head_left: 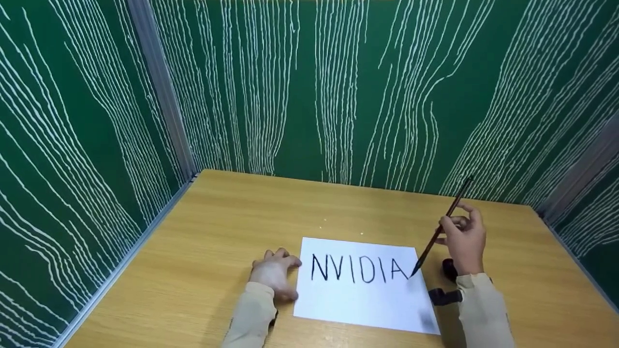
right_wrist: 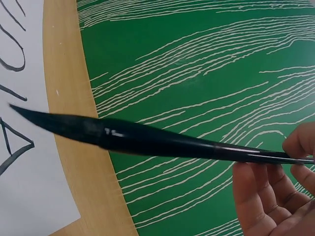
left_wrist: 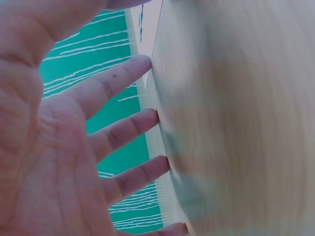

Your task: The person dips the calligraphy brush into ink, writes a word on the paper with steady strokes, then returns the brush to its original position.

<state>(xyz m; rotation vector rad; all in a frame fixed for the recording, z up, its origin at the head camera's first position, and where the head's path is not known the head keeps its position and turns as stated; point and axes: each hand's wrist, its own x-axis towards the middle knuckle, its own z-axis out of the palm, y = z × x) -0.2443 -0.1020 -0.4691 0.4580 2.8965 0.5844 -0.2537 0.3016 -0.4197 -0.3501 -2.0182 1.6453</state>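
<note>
A white paper sheet [head_left: 358, 304] lies on the table with NVIDIA written across it in black strokes. My right hand [head_left: 466, 244] pinches the dark handle of a calligraphy brush [head_left: 432, 243] between thumb and fingers, and the brush slants down to the left. Its black pointed bristles [right_wrist: 59, 125] hang by the final letter A; whether the tip touches the paper I cannot tell. At the sheet's left edge rests my left hand [head_left: 273, 271], fingers spread, thumb and index finger at the paper. In the left wrist view its other fingertips [left_wrist: 150, 118] touch the wood.
The wooden table [head_left: 232, 208] has small white specks [head_left: 361, 234] beyond the sheet. Green walls [head_left: 300, 111] with wavy white lines stand behind and at both sides. Dark rounded objects [head_left: 445, 296] show beside the right wrist.
</note>
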